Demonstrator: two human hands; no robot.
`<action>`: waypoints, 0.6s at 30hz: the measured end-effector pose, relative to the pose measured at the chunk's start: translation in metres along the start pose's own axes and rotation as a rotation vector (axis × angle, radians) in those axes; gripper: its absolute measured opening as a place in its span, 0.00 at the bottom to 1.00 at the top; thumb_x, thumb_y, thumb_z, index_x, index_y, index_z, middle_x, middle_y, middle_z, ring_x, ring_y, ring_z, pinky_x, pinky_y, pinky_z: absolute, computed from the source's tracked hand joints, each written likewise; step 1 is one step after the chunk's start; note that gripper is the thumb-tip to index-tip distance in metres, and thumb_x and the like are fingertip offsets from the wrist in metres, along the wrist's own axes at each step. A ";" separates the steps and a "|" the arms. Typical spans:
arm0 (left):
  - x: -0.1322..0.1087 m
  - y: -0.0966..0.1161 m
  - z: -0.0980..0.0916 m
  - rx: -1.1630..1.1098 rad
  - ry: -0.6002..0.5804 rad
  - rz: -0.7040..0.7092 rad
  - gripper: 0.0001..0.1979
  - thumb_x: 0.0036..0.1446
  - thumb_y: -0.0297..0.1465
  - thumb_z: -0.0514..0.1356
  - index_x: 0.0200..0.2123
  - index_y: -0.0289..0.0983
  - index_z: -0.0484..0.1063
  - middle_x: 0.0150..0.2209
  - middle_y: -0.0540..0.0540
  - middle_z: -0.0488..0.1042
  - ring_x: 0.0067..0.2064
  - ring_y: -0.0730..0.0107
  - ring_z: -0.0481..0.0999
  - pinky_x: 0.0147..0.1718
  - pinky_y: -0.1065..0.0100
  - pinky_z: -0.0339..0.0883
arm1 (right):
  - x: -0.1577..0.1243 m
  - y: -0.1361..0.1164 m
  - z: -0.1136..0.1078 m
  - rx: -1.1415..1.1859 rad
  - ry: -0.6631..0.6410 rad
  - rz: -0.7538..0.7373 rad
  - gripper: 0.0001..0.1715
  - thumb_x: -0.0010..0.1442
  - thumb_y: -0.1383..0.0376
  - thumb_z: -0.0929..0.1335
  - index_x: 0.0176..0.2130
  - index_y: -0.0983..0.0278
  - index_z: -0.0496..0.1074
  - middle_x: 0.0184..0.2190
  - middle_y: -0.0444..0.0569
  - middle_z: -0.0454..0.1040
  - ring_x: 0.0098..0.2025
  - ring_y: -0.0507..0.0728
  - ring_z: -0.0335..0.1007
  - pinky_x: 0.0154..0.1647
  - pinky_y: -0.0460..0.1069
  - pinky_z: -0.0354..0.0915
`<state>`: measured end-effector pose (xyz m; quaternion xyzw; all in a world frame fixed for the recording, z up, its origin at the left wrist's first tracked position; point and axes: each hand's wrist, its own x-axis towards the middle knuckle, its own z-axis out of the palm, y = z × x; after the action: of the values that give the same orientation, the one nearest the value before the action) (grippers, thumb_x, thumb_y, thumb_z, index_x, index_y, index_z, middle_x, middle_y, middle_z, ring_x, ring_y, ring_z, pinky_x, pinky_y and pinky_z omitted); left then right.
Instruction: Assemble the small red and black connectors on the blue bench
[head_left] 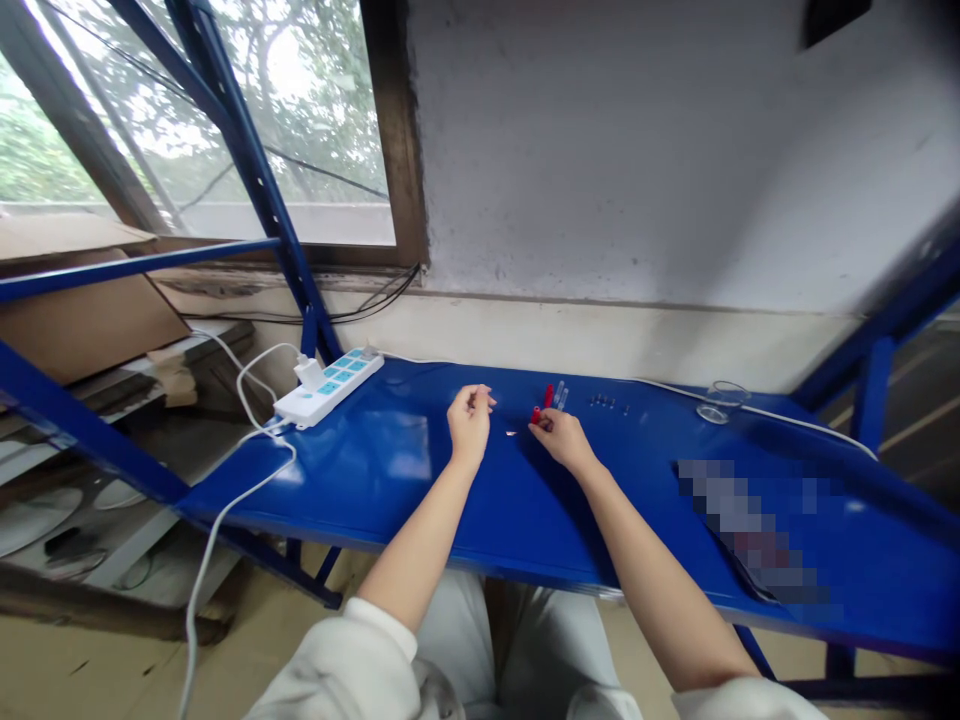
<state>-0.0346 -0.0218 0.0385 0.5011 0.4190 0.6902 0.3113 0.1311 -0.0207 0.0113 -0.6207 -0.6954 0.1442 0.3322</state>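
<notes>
My left hand (469, 428) is raised over the blue table with its fingers curled and thumb drawn in; whatever may be between them is too small to make out. To its right, my right hand (564, 440) has its fingertips closed on a small red tube-like piece (535, 414). Just beyond that hand lie another red piece (549, 394) and some clear plastic tubes (561, 394). Between the hands, a tiny shiny scrap (511, 433) rests on the tabletop. Several small dark parts (609, 403) are scattered farther right.
On the left of the blue table (360, 490) sits a white power strip (330, 388) with a plug and cable. A clear glass dish (721, 402) stands at the back right, near a cable. A blurred dark flat item (739, 530) lies front right. Blue frame posts flank the table.
</notes>
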 end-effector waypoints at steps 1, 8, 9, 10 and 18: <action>0.002 -0.001 -0.001 -0.070 0.059 -0.049 0.12 0.52 0.38 0.54 0.29 0.34 0.69 0.22 0.49 0.69 0.23 0.78 0.67 0.24 0.75 0.59 | 0.001 -0.002 0.002 0.019 -0.008 0.011 0.04 0.49 0.65 0.65 0.26 0.63 0.68 0.24 0.44 0.72 0.26 0.51 0.66 0.27 0.44 0.57; 0.014 -0.004 -0.006 -0.360 0.312 -0.345 0.09 0.47 0.34 0.55 0.25 0.32 0.65 0.17 0.53 0.64 0.16 0.82 0.60 0.15 0.77 0.49 | 0.016 -0.022 0.020 0.051 -0.034 -0.025 0.07 0.48 0.63 0.66 0.23 0.64 0.68 0.20 0.44 0.70 0.23 0.50 0.64 0.25 0.43 0.55; 0.014 -0.003 -0.007 -0.372 0.328 -0.354 0.09 0.47 0.34 0.55 0.25 0.32 0.65 0.17 0.53 0.64 0.16 0.82 0.60 0.15 0.77 0.49 | 0.019 -0.025 0.023 0.047 -0.046 -0.031 0.08 0.48 0.63 0.66 0.23 0.64 0.68 0.19 0.43 0.70 0.23 0.50 0.64 0.25 0.43 0.55; 0.015 -0.003 -0.007 -0.380 0.340 -0.358 0.09 0.47 0.34 0.55 0.25 0.32 0.65 0.17 0.53 0.63 0.15 0.82 0.60 0.15 0.77 0.49 | 0.022 -0.028 0.027 0.038 -0.056 -0.035 0.08 0.49 0.62 0.66 0.22 0.64 0.68 0.19 0.43 0.69 0.23 0.50 0.65 0.24 0.43 0.54; 0.016 -0.005 -0.009 -0.401 0.370 -0.374 0.08 0.45 0.33 0.54 0.25 0.33 0.64 0.16 0.54 0.63 0.15 0.82 0.59 0.15 0.77 0.48 | 0.038 -0.046 0.050 -0.068 -0.115 0.003 0.07 0.47 0.61 0.67 0.25 0.62 0.73 0.23 0.43 0.72 0.28 0.51 0.67 0.27 0.44 0.54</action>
<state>-0.0480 -0.0081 0.0398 0.2104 0.4090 0.7691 0.4438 0.0631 0.0172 0.0135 -0.6236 -0.7167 0.1563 0.2702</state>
